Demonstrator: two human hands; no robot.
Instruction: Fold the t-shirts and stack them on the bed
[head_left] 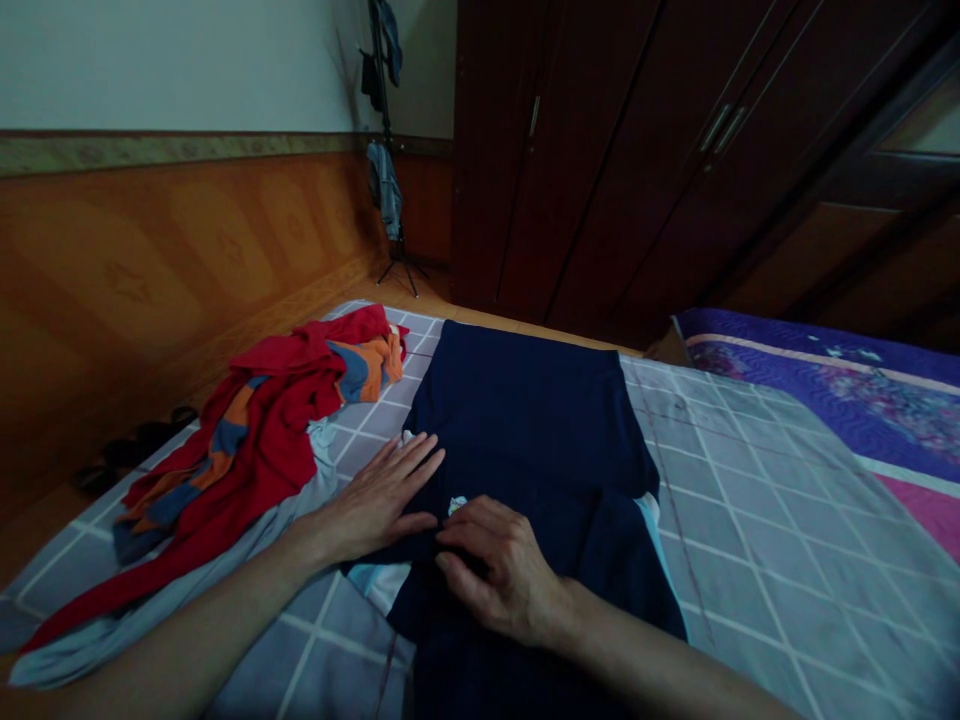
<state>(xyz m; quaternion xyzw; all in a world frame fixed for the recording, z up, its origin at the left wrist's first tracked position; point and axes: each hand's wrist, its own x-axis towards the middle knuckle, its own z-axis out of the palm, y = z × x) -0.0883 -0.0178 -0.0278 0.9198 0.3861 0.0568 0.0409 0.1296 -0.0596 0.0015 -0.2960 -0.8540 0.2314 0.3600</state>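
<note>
A navy blue shirt (pixel 532 410) with light blue and white side panels lies spread on the bed, a small white emblem (pixel 457 506) on its front. My left hand (pixel 386 495) rests flat on its left edge, fingers stretched out and thumb apart. Beside the emblem, my right hand (pixel 506 570) is curled on the cloth, with thumb and fingertips close together on the fabric. The fold between those fingers is partly hidden. The shirt's near end runs under my right forearm and out of the picture.
A heap of red, orange and grey-blue clothes (pixel 277 430) lies left on the checked bedsheet (pixel 750 520). Purple floral bedding (pixel 817 390) is at the right. Beyond the bed stand a dark wardrobe (pixel 585 160) and a coat stand (pixel 385 120). Dark objects (pixel 135 450) sit on the floor at left.
</note>
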